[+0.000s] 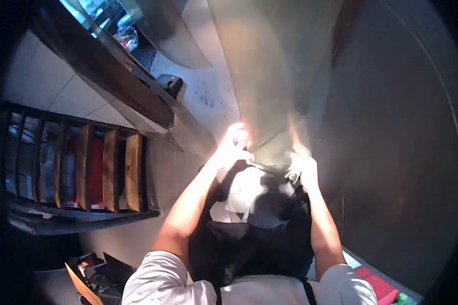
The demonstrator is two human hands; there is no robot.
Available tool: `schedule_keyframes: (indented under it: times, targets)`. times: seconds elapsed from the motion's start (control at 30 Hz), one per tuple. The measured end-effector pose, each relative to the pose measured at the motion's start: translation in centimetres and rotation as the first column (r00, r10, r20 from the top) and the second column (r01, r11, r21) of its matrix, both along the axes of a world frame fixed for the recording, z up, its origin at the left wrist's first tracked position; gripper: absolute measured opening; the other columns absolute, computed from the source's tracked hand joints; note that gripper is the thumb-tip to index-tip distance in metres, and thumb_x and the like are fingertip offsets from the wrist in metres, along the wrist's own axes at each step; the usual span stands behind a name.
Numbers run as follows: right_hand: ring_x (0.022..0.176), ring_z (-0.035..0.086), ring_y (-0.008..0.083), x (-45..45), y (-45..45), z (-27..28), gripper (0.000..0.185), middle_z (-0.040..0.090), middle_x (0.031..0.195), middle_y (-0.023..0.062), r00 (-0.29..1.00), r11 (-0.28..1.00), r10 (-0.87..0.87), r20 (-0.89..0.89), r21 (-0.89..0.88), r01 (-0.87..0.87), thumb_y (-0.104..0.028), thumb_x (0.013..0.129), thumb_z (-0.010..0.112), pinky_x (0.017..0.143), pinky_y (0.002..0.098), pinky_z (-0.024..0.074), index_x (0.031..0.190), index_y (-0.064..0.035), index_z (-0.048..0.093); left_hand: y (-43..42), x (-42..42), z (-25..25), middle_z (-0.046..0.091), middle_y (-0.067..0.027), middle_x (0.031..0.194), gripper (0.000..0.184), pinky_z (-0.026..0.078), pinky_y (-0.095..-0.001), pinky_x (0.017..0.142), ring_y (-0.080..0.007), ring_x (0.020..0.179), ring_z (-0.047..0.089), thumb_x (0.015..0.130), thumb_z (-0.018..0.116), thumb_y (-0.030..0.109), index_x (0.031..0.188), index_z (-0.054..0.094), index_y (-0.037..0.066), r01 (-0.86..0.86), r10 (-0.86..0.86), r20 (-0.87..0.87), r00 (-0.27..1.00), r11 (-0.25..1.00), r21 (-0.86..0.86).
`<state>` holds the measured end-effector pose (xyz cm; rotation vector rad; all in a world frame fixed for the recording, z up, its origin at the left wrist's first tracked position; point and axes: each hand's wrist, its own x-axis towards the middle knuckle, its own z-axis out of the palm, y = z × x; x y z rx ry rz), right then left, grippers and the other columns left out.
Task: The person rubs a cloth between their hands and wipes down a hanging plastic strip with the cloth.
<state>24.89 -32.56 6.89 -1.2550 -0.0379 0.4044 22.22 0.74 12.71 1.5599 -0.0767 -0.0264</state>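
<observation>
A tall, shiny panel (269, 66) stands before me, its lower edge just above my knees. At its lower left edge is my left hand (232, 146), fingers curled around the edge; strong light washes out the detail there. My right hand (306, 170) is closed on a pale, crumpled cloth (293, 170) near the panel's lower right. The cloth lies against or very close to the panel; contact cannot be made out. Reflections of the fingers show on the panel's surface.
Wooden stairs or slatted shelving (107, 168) stand at left, with red and clear items behind. A dark beam (122, 76) slants across the upper left. Dark items with an orange board (81, 284) lie at lower left. A grey wall (397, 137) rises at right, above a red object (376, 284).
</observation>
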Motion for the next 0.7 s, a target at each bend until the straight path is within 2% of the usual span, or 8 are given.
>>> schedule_keyframes:
  times: [0.07,0.2,0.27,0.33,0.43,0.57,0.63,0.7]
  targets:
    - [0.052,0.059,0.0123,-3.1,1.8,6.4,0.020,0.064,0.068,0.0063,0.992,0.996,0.008,-0.129,-0.085,-0.019,-0.012,0.097,0.056,0.046,0.0261,0.0486,0.089,0.0009,0.069,-0.8,-2.6,1.3,0.054,-0.0099,0.130,0.087,0.041,-0.0411,0.105,-0.0218,0.120,0.055,0.081,0.078,0.038,0.150,0.031,0.011,-0.007,0.007,0.003,1.000,0.995,-0.095]
    - [0.059,0.062,0.0130,-6.5,1.1,-4.9,0.013,0.066,0.077,0.0057,0.943,0.900,-0.075,0.323,-0.385,0.203,-0.011,0.097,0.055,0.050,0.0275,0.0507,0.097,-0.0038,0.066,-3.2,-8.2,6.3,0.042,-0.0186,0.152,0.104,0.038,-0.0496,0.111,-0.0312,0.137,0.045,0.083,0.049,0.083,0.156,0.027,0.012,0.326,-0.367,0.020,0.930,0.797,-0.509]
    - [0.061,0.062,0.0129,-9.3,1.4,-5.2,0.012,0.065,0.077,0.0043,0.943,0.939,-0.241,0.228,-0.191,0.287,-0.011,0.096,0.055,0.051,0.0282,0.0502,0.100,-0.0058,0.065,-3.9,-9.6,8.5,0.029,-0.0225,0.159,0.114,0.034,-0.0559,0.113,-0.0380,0.145,0.033,0.076,0.038,0.091,0.159,0.021,0.015,0.373,-0.423,0.046,0.905,0.737,-0.563]
    - [0.061,0.060,0.0132,-11.5,2.3,-3.7,0.009,0.062,0.077,0.0025,0.948,0.816,-0.258,-0.186,0.484,0.317,-0.011,0.096,0.055,0.051,0.0287,0.0488,0.099,-0.0078,0.063,-4.7,-10.4,10.1,0.027,-0.0238,0.160,0.113,0.033,-0.0582,0.113,-0.0387,0.146,0.033,0.077,0.040,0.090,0.160,0.018,0.017,0.370,-0.454,0.052,0.889,0.649,-0.664]
    - [0.059,0.056,0.0137,-12.7,2.1,4.2,0.012,0.057,0.073,0.0017,0.830,0.727,-0.479,-0.285,0.400,0.557,-0.014,0.098,0.051,0.050,0.0291,0.0460,0.091,-0.0098,0.060,-5.1,-11.7,11.4,0.019,-0.0274,0.162,0.113,0.032,-0.0634,0.111,-0.0431,0.147,0.028,0.074,0.039,0.093,0.161,0.015,0.025,0.548,-0.649,0.103,0.754,0.535,-0.643]
    - [0.070,0.058,0.0157,-6.5,-1.1,7.3,0.010,0.058,0.084,0.0042,0.732,0.876,-0.299,0.613,0.481,-0.045,-0.017,0.098,0.052,0.058,0.0291,0.0489,0.100,-0.0096,0.059,-4.6,-9.7,12.3,0.020,-0.0279,0.161,0.120,0.031,-0.0650,0.111,-0.0468,0.145,0.028,0.067,0.043,0.096,0.161,0.014,0.026,0.661,-0.778,0.166,0.606,0.376,-0.650]
    - [0.082,0.059,0.0169,-4.3,2.4,16.4,0.018,0.059,0.098,0.0054,0.753,0.884,-0.170,0.635,0.436,-0.169,-0.018,0.096,0.057,0.063,0.0312,0.0510,0.112,-0.0100,0.057,-6.3,-10.2,14.1,0.023,-0.0234,0.162,0.123,0.028,-0.0686,0.110,-0.0472,0.143,0.031,0.065,0.045,0.098,0.161,0.017,0.026,0.452,-0.517,0.085,0.852,0.643,-0.619]
    - [0.092,0.060,0.0204,-3.6,7.0,22.0,0.028,0.060,0.109,0.0086,0.715,0.960,0.060,0.697,0.157,-0.234,-0.022,0.092,0.063,0.068,0.0364,0.0521,0.117,-0.0088,0.058,-9.0,-11.4,17.6,0.029,-0.0215,0.159,0.121,0.031,-0.0682,0.108,-0.0446,0.141,0.035,0.066,0.041,0.098,0.160,0.018,0.026,0.526,-0.540,0.274,0.796,0.393,-0.754]
